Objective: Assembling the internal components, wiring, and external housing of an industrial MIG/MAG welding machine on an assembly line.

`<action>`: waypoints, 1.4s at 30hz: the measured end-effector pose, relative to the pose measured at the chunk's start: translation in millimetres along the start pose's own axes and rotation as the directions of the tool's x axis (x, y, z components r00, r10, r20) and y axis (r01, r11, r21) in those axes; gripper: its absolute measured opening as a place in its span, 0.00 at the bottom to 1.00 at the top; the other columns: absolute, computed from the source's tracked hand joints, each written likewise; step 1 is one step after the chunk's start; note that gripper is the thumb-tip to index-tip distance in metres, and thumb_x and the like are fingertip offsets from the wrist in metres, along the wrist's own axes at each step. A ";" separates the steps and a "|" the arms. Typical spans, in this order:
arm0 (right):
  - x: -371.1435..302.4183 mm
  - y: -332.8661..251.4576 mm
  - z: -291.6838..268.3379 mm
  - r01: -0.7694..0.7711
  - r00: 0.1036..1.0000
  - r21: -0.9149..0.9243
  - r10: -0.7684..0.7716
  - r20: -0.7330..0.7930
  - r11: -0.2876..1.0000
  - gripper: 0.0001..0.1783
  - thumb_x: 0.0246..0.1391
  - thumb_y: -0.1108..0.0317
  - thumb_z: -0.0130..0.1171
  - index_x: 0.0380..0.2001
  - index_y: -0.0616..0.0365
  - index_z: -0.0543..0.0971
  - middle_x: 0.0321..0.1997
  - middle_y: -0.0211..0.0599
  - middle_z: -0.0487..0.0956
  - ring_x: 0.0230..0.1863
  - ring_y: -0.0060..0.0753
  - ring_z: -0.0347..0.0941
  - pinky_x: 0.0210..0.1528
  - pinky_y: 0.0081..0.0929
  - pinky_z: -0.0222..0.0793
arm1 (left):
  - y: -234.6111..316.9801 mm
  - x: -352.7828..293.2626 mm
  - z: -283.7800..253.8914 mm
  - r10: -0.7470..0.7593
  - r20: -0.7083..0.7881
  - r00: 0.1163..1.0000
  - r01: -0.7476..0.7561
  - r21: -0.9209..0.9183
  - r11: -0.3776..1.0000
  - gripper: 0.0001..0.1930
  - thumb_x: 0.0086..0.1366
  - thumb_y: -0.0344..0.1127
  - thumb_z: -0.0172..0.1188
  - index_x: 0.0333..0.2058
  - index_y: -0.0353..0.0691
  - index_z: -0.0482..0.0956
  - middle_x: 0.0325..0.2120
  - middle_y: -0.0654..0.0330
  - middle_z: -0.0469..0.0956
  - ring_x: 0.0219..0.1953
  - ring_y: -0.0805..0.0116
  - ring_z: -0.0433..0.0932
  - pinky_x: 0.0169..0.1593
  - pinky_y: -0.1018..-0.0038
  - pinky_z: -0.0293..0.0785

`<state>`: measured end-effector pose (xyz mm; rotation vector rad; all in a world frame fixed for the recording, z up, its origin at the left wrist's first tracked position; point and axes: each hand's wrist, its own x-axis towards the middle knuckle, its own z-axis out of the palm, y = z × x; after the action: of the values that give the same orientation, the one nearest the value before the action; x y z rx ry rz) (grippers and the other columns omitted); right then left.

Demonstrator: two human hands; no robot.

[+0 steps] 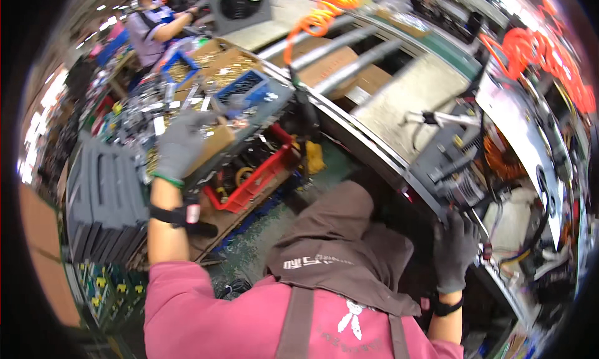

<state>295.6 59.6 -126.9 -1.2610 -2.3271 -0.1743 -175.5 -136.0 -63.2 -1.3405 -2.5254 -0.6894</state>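
Note:
My left hand [181, 145], in a grey glove with a green cuff, reaches over the parts bench beside an open cardboard box [215, 148]. Its fingers are blurred, so I cannot make out whether they hold a part. Just beyond it sits a blue bin [243, 89] of dark screws. On the right, my right hand [455, 250], also gloved in grey, lies at the near edge of the conveyor with its fingers stretched out. It is close to an opened appliance [462, 187] with wiring and a motor-like part, beside a curved white panel [518, 128].
Stacked grey plastic frames [106, 197] stand left of my arm. Under the bench is a red crate [249, 184]. Orange coiled hoses [318, 19] hang over the conveyor's metal rollers [355, 66]. A person [153, 28] works at the far left, near a grey fan unit [240, 8].

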 end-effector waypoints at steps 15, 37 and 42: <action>3.8 6.6 3.9 -0.125 0.989 -0.060 0.129 0.077 0.990 0.16 0.42 0.64 0.64 0.38 0.49 0.76 0.32 0.40 0.77 0.36 0.48 0.73 0.38 0.43 0.65 | 177.4 13.0 101.1 0.670 -0.012 0.742 -0.609 -0.429 0.667 0.23 0.49 0.26 0.60 0.47 0.39 0.74 0.46 0.51 0.74 0.49 0.55 0.73 0.52 0.66 0.70; 20.5 -5.3 -3.1 0.077 0.983 0.169 -0.104 0.153 0.983 0.18 0.50 0.51 0.61 0.34 0.54 0.82 0.27 0.43 0.80 0.27 0.48 0.76 0.28 0.39 0.70 | 195.5 -4.3 82.6 0.480 -0.016 0.877 -0.446 -0.401 0.801 0.20 0.46 0.29 0.56 0.42 0.41 0.73 0.43 0.51 0.71 0.48 0.49 0.71 0.48 0.62 0.72; 18.8 -9.7 -8.5 0.171 0.976 0.340 -0.206 0.068 0.925 0.20 0.51 0.55 0.62 0.39 0.60 0.80 0.34 0.49 0.80 0.33 0.48 0.77 0.34 0.37 0.72 | 73.3 -58.3 -37.6 0.100 -0.487 0.868 -0.024 0.160 0.987 0.20 0.48 0.32 0.62 0.43 0.41 0.75 0.43 0.50 0.73 0.48 0.52 0.73 0.53 0.64 0.70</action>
<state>282.1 65.5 -109.4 -0.8985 -2.4355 0.2198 -83.6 -161.7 -30.1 -1.0263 -2.0679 -0.7068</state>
